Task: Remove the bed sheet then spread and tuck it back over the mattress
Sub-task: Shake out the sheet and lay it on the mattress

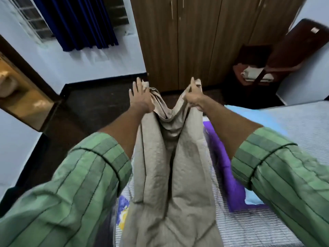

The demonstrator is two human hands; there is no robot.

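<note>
Sleeves (74, 189) flank sheet (170, 175); wardrobe (195, 41), chair (256, 72) beyond mattress (293, 132).

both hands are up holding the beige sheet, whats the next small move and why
Probably draw the hands apart. The left hand and right hand grip the beige sheet close together, so it hangs bunched over the striped mattress.

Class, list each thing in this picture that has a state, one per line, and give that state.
bed sheet: lifted off the bed, hanging in folds from both hands
left hand: raised, holding one top edge, fingers mostly straight
right hand: raised, gripping the other top edge
mattress: bare, striped cover showing
wardrobe: doors closed
curtain: drawn to one side of the window
</note>
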